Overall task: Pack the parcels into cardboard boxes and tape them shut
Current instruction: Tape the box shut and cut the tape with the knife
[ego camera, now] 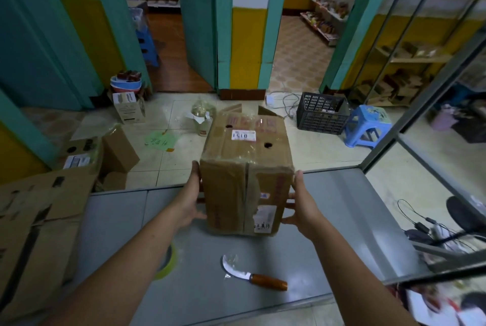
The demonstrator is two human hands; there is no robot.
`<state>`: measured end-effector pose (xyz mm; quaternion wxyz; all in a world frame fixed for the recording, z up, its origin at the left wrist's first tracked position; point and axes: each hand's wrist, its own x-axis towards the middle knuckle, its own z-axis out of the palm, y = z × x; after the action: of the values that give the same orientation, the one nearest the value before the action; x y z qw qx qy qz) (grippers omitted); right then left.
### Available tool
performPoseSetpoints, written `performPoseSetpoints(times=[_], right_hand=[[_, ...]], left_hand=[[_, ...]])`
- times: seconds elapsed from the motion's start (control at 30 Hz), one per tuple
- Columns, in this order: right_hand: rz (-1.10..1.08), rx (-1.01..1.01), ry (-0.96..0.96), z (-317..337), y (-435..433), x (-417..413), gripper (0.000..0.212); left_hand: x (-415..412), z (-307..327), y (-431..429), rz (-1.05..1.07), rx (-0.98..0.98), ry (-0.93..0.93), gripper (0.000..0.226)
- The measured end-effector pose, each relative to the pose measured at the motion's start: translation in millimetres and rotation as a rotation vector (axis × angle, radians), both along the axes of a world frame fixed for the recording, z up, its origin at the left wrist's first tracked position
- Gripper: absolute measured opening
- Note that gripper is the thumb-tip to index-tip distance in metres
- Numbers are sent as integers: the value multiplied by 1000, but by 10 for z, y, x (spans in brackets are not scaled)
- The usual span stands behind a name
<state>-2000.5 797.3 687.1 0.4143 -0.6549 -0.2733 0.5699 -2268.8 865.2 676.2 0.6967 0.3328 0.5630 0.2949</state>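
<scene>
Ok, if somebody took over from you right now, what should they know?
Left grip and right grip press flat on opposite sides of the cardboard box, at the grey table.
Tape roll lies partly under the left forearm; the curved knife lies nearer on the table.
Done: the box's near end looks taped.
Left: the far flaps stand open; probably close and tape them.

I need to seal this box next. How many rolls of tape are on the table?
1. The tape roll lies on the grey table, near its left side, half covered by the left arm. Another could be hidden under the arms.
</scene>
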Motion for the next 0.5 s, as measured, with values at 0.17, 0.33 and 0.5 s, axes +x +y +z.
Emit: performPoseSetpoints(times=[0.17,0.33,0.5], right_hand=[[9,-84,39,131,86,35,94],[6,124,2,202,94,137,83],[7,248,53,320,51,382,67]], left_hand=[[7,102,131,-108,3,28,117],[-1,241,211,-124,194,-64,79],[11,306,254,-44,252,-162,92]])
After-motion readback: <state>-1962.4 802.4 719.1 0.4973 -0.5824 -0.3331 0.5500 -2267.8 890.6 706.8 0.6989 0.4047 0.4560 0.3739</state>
